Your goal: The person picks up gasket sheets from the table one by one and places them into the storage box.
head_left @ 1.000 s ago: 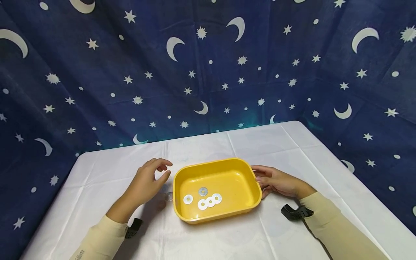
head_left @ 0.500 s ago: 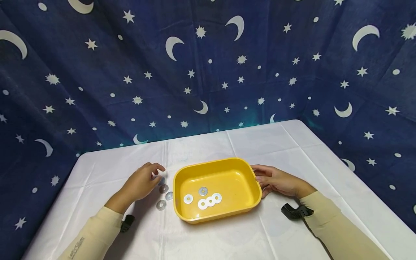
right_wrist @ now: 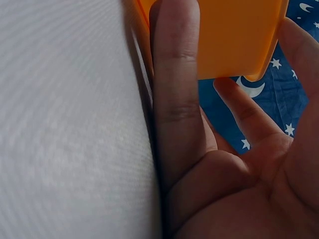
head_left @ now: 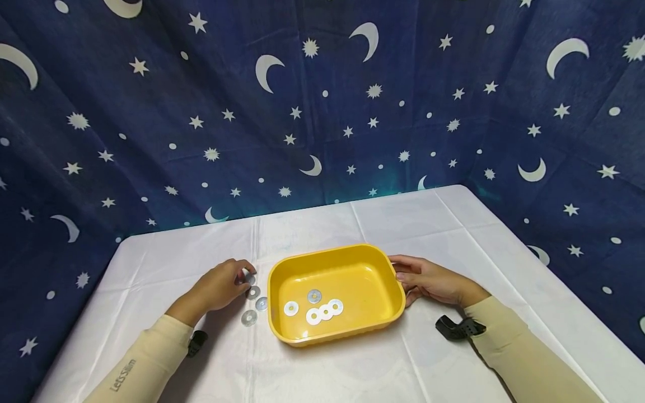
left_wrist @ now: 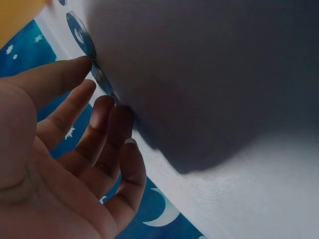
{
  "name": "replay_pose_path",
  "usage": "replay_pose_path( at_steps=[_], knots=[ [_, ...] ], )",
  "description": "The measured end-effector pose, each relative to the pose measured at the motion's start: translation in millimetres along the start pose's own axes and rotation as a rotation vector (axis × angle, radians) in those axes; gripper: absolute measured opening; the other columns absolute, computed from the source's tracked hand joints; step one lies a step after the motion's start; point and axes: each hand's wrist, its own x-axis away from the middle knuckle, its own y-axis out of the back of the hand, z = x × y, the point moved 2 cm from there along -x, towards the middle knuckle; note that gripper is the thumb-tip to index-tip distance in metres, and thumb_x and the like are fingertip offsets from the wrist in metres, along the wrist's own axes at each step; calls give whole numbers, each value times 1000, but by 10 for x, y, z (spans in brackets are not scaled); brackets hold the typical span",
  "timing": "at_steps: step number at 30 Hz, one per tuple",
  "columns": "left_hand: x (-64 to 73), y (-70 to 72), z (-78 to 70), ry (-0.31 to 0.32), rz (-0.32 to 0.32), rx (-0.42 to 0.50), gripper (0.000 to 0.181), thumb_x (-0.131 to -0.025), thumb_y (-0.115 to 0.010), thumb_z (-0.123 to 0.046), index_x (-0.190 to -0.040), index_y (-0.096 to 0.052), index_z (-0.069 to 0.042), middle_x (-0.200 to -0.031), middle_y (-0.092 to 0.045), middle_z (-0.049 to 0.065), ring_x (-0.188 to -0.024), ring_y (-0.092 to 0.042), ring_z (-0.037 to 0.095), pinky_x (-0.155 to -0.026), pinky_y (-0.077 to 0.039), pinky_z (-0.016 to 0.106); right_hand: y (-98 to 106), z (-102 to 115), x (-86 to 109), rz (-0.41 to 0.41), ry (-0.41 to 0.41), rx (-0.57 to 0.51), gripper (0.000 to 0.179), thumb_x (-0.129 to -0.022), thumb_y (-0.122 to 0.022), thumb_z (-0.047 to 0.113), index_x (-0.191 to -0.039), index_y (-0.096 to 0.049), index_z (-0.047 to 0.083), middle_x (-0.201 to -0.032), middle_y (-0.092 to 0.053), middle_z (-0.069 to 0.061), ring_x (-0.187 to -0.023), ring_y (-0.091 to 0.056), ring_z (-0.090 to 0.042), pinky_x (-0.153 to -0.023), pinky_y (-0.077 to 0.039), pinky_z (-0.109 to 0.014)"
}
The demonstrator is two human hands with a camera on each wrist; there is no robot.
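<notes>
Four metal washers (head_left: 249, 318) lie in a loose cluster on the white-covered table (head_left: 216, 246), just left of the yellow tray (head_left: 365, 288). Over the farthest one the person's left hand (head_left: 219, 286) holds its thumb and fingers loosely bent, nothing visibly clasped. The tray sits about midway between the table's left and right edges. Five more washers (head_left: 291, 308) are inside it: one by the left wall, one nearer the middle, and three overlapping in a row towards the near wall. The right hand (head_left: 435, 281) rests its extended fingers against the tray's right end, not clenched. Both sleeves (head_left: 524, 352) are beige; beyond the table's far edge hangs a blue moon-and-star cloth (head_left: 332, 123).
</notes>
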Motion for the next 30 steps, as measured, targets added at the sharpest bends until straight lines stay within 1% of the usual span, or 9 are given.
replay_pose_path(
  at_steps=[7, 14, 21, 27, 30],
  knots=[
    [2, 14, 2, -16, 2, -7, 20, -89, -71, -7, -108, -68, -12, -83, -60, 1, -74, -52, 17, -71, -48, 32, -3, 7, -4, 0, 5, 3, 64, -105, -52, 24, -157, -22, 2, -152, -42, -26, -97, -71, -25, -78, -60, -44],
    [7, 27, 34, 5, 14, -24, 22, -87, -73, -8, -107, -67, -15, -81, -58, 2, -71, -51, 17, -67, -46, 31, -3, 3, -13, -7, -2, -6, 64, -104, -53, 22, -157, -23, 3, -152, -42, -26, -97, -71, -25, -78, -60, -44],
    [-33, 36, 54, 18, 64, -23, 24, -86, -75, -10, -106, -63, -18, -78, -56, 3, -67, -50, 17, -63, -43, 29, -4, 15, -7, -11, -7, 7, 65, -104, -54, 24, -157, -22, 3, -153, -41, -26, -97, -71, -25, -78, -60, -44],
    [-52, 54, 33, 0, 116, -8, 24, -88, -72, -6, -105, -58, -14, -80, -56, 4, -68, -51, 18, -63, -44, 30, -8, 10, 3, -17, -14, 2, 66, -104, -55, 23, -157, -22, 2, -152, -42, -26, -97, -71, -24, -78, -60, -44],
    [-60, 73, 12, -11, 124, -5, 24, -87, -72, -4, -105, -57, -13, -81, -57, 4, -70, -51, 18, -66, -46, 30, -1, 10, 0, -12, -6, 2, 65, -104, -54, 23, -157, -22, 2, -151, -43, -25, -97, -71, -25, -78, -60, -44]
  ],
)
